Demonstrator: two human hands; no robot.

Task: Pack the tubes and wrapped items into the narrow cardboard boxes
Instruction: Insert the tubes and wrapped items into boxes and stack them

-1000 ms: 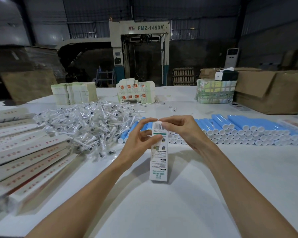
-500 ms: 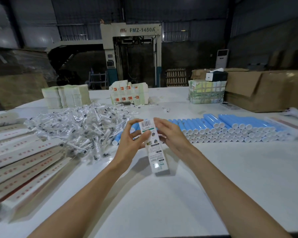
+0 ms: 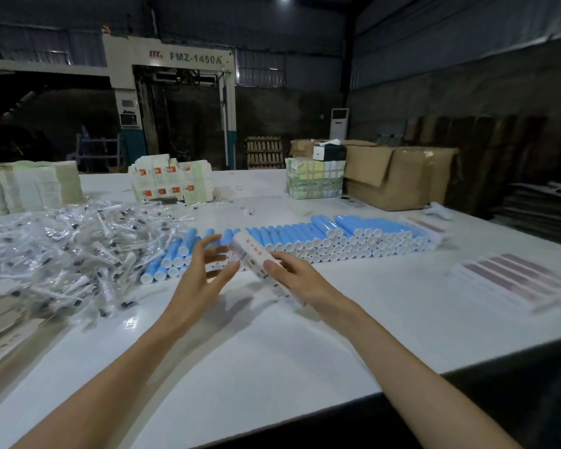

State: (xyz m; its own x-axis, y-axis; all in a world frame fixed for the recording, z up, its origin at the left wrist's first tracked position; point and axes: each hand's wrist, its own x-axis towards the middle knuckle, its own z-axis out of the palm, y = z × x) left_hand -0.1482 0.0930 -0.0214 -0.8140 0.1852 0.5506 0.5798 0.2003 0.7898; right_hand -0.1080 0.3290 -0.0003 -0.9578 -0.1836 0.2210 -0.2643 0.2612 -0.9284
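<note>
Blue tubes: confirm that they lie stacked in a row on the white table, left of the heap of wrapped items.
Wrong on the side. The head view shows the blue tubes stacked in a row on the white table, but right of the heap of wrapped items, not left.

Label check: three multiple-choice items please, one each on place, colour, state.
1. Heap of clear plastic-wrapped items lies: A) left of the row of white-capped plastic tubes; B) right of it; C) on a brown carton.
2. Tube bodies are: A) red; B) blue; C) green.
3. Narrow white cardboard box is: A) flat on the table; B) gripped by the right hand; C) inside a carton.
Key: 1A, heap sits leftward; 2B, bodies plainly blue; 3B, that hand wraps it, left hand open beside.
</note>
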